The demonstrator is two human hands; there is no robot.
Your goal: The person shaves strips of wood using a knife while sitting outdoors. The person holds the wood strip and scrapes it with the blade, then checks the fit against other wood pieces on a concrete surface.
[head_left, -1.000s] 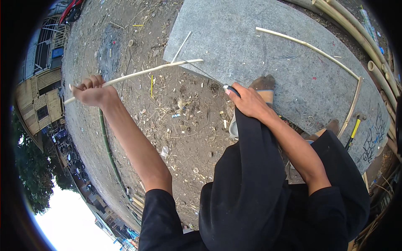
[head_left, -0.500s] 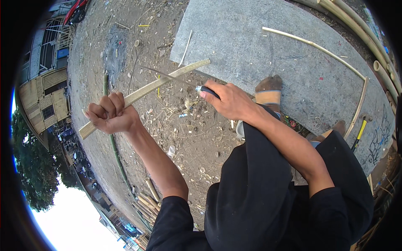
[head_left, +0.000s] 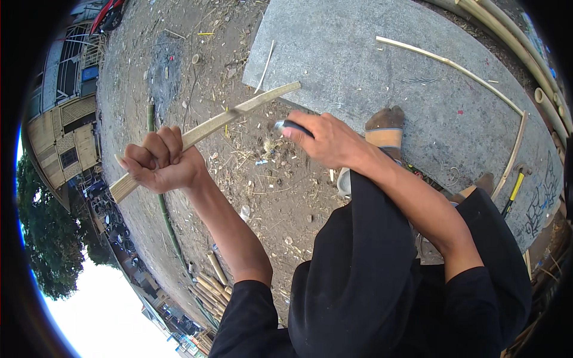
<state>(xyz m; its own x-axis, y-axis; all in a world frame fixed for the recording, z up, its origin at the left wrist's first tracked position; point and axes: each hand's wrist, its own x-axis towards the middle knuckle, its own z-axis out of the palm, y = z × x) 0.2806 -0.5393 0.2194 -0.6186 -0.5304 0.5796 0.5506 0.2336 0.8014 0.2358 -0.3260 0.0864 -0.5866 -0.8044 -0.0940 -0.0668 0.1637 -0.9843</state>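
My left hand (head_left: 158, 161) is closed in a fist around a flat, pale bamboo strip (head_left: 206, 128) near its lower left end. The strip slants up to the right, its far end over the edge of a grey slab; whether it rests there I cannot tell. My right hand (head_left: 328, 140) grips the black handle of a knife (head_left: 296, 127), to the right of the strip. The knife's blade is smeared by motion, with only bright metal by the handle showing. A dark smudge crosses the strip's middle.
My feet are on the grey slab (head_left: 334, 48), with a long bent bamboo strip (head_left: 447, 61) and a yellow-and-black handled tool (head_left: 514, 190). Bamboo poles (head_left: 507, 36) line the far right. Cut bamboo pieces (head_left: 213, 286) and a green pole (head_left: 169, 224) lie on littered dirt.
The knife's long blade, visible across the strip before, is now blurred. My right hand has shifted very slightly; my left hand and the strip have barely moved.
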